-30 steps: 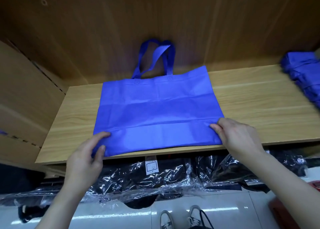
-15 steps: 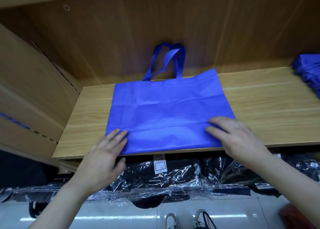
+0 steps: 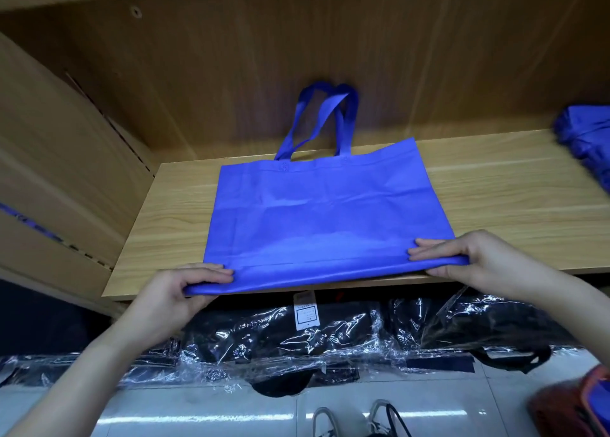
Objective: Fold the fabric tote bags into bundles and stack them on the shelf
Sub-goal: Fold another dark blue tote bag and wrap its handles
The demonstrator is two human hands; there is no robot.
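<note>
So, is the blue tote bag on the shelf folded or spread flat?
Spread flat, not yet folded. The blue tote bag lies full width on the shelf; left hand and right hand pinch only its near edge.

Tote bag (image 3: 323, 212) edge now between fingers (image 3: 206, 270)

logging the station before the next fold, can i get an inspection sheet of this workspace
surface: wooden shelf, bag lies on it
job's things: blue bag flat, handles toward back wall; blue bundles at far right
clutter: black plastic-wrapped packs below the shelf
grippers: left hand and right hand each pinch the bag's near edge
cables: nothing seen
surroundings: wooden back wall, tiled floor, shoes
</note>
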